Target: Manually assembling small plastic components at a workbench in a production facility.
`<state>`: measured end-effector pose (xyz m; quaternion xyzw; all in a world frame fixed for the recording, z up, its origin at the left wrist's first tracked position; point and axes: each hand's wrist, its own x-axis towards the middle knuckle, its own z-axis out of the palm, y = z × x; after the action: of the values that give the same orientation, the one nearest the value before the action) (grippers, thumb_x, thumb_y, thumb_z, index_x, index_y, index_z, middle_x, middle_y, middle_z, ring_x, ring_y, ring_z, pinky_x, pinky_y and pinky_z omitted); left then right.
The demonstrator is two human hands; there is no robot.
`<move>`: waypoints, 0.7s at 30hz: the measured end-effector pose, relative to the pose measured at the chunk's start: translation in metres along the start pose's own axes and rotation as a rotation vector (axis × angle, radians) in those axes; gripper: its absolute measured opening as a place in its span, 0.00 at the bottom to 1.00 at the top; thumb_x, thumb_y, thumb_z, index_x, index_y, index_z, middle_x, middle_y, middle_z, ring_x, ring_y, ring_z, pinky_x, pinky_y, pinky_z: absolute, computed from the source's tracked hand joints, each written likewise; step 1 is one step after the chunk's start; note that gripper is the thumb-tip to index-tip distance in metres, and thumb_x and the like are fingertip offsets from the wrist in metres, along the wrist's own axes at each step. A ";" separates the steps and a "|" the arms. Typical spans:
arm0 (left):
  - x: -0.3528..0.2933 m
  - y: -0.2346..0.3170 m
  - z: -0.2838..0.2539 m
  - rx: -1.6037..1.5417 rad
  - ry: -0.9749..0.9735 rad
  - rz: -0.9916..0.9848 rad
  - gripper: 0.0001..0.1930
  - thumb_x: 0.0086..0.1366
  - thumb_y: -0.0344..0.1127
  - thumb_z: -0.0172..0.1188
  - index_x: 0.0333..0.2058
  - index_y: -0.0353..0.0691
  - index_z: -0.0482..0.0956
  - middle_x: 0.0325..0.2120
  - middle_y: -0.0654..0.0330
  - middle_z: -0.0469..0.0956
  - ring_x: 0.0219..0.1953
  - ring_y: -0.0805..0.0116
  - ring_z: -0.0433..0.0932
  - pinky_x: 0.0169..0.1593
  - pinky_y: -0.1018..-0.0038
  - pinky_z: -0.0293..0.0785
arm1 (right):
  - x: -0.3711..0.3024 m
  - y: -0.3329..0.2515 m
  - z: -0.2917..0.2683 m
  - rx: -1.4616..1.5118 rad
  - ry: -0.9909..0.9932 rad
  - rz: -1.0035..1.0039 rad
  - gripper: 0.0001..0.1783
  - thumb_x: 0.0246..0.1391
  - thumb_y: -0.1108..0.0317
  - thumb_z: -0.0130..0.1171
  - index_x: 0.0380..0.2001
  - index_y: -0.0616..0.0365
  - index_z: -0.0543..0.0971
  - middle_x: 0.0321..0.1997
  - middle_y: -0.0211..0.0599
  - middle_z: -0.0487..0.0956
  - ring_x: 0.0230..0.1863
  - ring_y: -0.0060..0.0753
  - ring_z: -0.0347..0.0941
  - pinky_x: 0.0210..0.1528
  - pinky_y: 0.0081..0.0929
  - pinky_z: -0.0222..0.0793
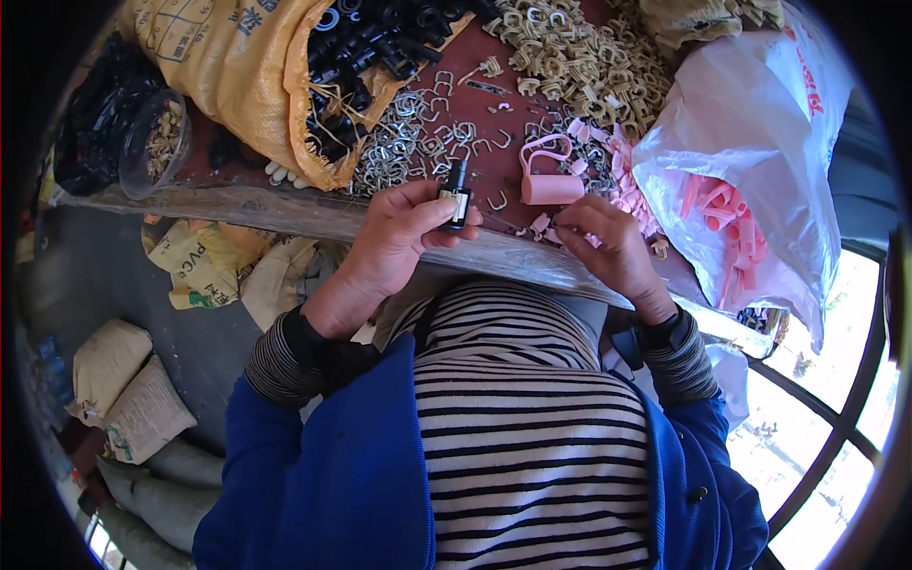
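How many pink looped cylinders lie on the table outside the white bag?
1 pink looped cylinder, on the red table just beyond the right hand, left of the white bag. Others could be hidden under the loose pink pieces.

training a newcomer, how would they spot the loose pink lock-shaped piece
On the dark red table, look left of the white bag. Just beyond the right hand lies the pink lock-shaped piece. Its thick barrel and wide loop set it apart from the small pink scraps.
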<state>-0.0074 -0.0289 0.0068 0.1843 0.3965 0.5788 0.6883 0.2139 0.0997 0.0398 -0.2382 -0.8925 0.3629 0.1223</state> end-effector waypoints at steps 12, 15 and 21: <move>-0.004 -0.002 0.022 0.221 -0.080 0.137 0.15 0.55 0.36 0.52 0.39 0.33 0.69 0.31 0.56 0.75 0.31 0.71 0.75 0.33 0.82 0.70 | 0.006 0.013 0.015 -0.467 -0.071 -0.239 0.07 0.37 0.73 0.54 0.25 0.56 0.71 0.27 0.36 0.68 0.26 0.38 0.70 0.27 0.29 0.67; 0.000 -0.003 0.032 0.134 0.008 0.120 0.16 0.55 0.31 0.54 0.42 0.32 0.68 0.30 0.58 0.74 0.31 0.72 0.74 0.32 0.82 0.69 | -0.001 0.016 0.023 -0.490 -0.040 -0.160 0.07 0.38 0.72 0.53 0.25 0.57 0.68 0.27 0.36 0.67 0.25 0.38 0.69 0.26 0.30 0.67; 0.002 -0.007 0.030 0.142 0.097 0.114 0.19 0.55 0.31 0.55 0.44 0.32 0.66 0.32 0.60 0.73 0.31 0.73 0.74 0.32 0.83 0.69 | 0.003 0.020 0.025 -0.577 -0.002 -0.334 0.08 0.39 0.70 0.50 0.26 0.57 0.66 0.27 0.37 0.66 0.26 0.39 0.68 0.29 0.31 0.67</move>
<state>0.0200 -0.0225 0.0192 0.2267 0.4581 0.5959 0.6194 0.2080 0.0994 0.0083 -0.1133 -0.9853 0.0705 0.1067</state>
